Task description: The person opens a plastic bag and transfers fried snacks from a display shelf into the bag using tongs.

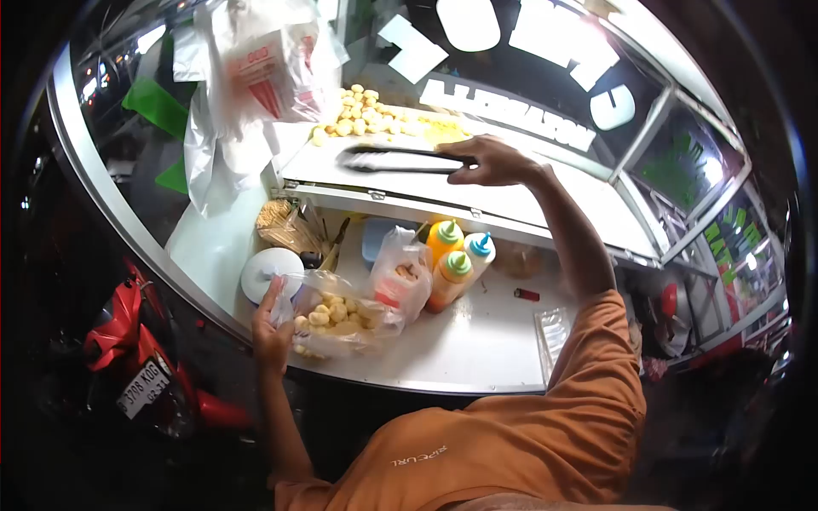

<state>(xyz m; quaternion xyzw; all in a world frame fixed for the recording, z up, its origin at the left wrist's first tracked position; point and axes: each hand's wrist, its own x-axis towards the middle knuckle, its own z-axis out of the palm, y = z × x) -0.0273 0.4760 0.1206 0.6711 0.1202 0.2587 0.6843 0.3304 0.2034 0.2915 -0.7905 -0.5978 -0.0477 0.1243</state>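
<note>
My right hand (494, 162) is closed around one end of a pair of black tongs (400, 160), held level above the white upper shelf. Behind the tongs lie a pile of small round yellow balls (362, 115) and some flatter yellow pieces. Lower down, my left hand (273, 332) pinches the edge of a clear plastic bag (366, 341) that rests on the counter. Several pale yellow balls (328, 315) show inside it. Right beside my left hand stands a round container with a white lid (271, 274). The tongs are slightly blurred.
Sauce bottles (447, 264) with green and blue caps stand mid-counter, beside a knotted white bag (400, 272). A red lighter (527, 295) and a clear tray (552, 341) lie to the right. Plastic bags (264, 77) hang upper left. A red motorbike (136, 341) is parked outside the cart.
</note>
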